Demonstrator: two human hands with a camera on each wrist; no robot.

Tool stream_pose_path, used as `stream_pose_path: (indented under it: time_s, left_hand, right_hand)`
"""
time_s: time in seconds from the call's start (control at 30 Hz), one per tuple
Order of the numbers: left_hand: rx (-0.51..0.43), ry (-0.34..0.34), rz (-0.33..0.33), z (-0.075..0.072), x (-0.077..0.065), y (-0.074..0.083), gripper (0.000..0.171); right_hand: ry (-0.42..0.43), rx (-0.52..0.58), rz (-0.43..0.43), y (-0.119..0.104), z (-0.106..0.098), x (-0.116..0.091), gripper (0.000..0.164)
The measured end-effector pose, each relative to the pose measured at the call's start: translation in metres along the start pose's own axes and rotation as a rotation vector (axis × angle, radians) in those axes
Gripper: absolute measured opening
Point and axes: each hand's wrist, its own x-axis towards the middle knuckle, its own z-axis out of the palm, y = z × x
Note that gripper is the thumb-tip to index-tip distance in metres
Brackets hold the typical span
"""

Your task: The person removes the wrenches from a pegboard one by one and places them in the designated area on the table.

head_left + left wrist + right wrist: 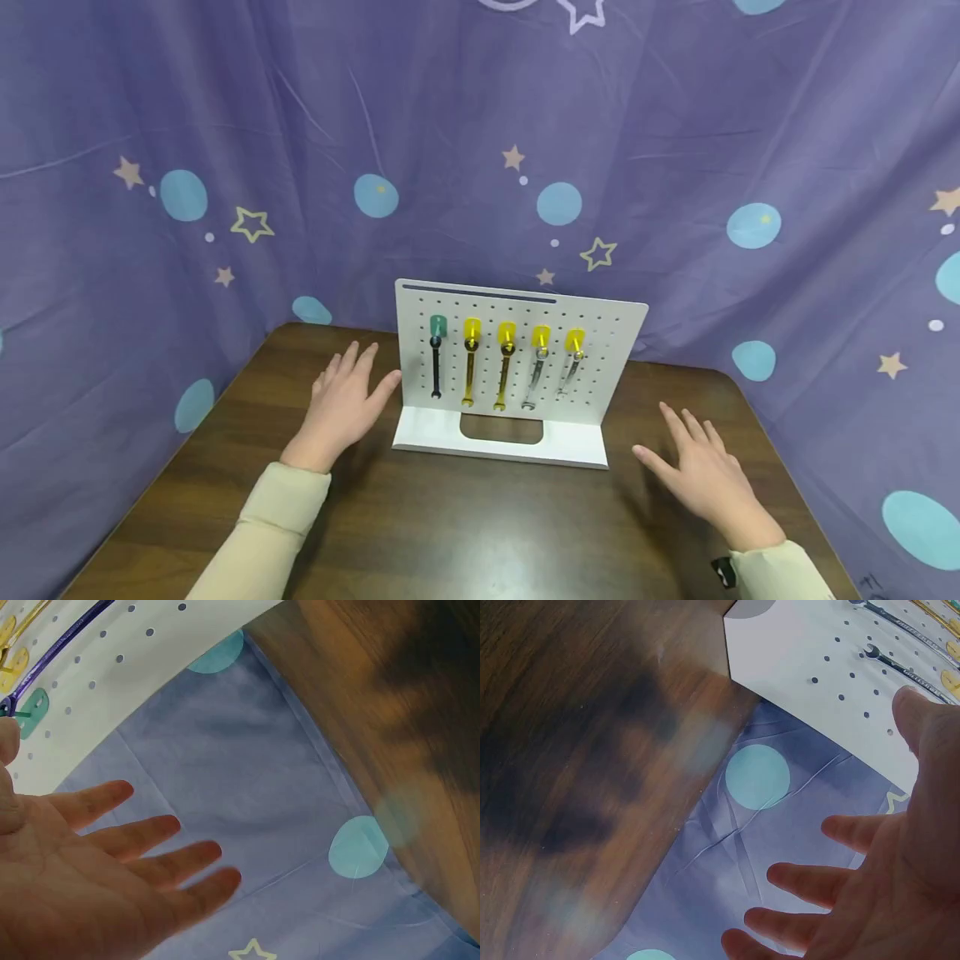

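Observation:
A white pegboard stand (517, 308) rises in the middle of the table. From its left green hook (438, 323) hangs a dark combination wrench (436, 368), bluish-purple in the left wrist view. Two gold wrenches (470, 375) hang beside it on yellow hooks, followed by a silver wrench (535, 379) and a smaller silver wrench (571, 377) at the right. My left hand (341, 407) is just left of the board, fingers spread and holding nothing. To the right of the board is my right hand (705, 468), also empty with its fingers extended.
The stand's flat foot (427, 429) has a rectangular cutout and lies on the dark wooden table (465, 525). A purple curtain (465, 125) with stars and blue dots hangs behind the table and along both sides.

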Motion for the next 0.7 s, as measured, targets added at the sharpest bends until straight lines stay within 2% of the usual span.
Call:
stream_pose_path:
  time_s: [0.23, 0.5, 0.7]
  left_hand:
    - [-0.113, 0.001, 0.006, 0.006, 0.015, 0.003, 0.072]
    - [-0.149, 0.002, 0.0, 0.011, 0.027, 0.009, 0.072]
    - [-0.257, 0.022, 0.022, 0.016, 0.038, 0.014, 0.067]
  right_hand:
    - [-0.007, 0.016, -0.001, -0.003, 0.003, -0.001, 0.094]
    - [0.01, 0.023, -0.037, -0.002, 0.007, -0.002, 0.091]
    - [0.03, 0.049, -0.075, -0.003, 0.007, -0.001, 0.087]
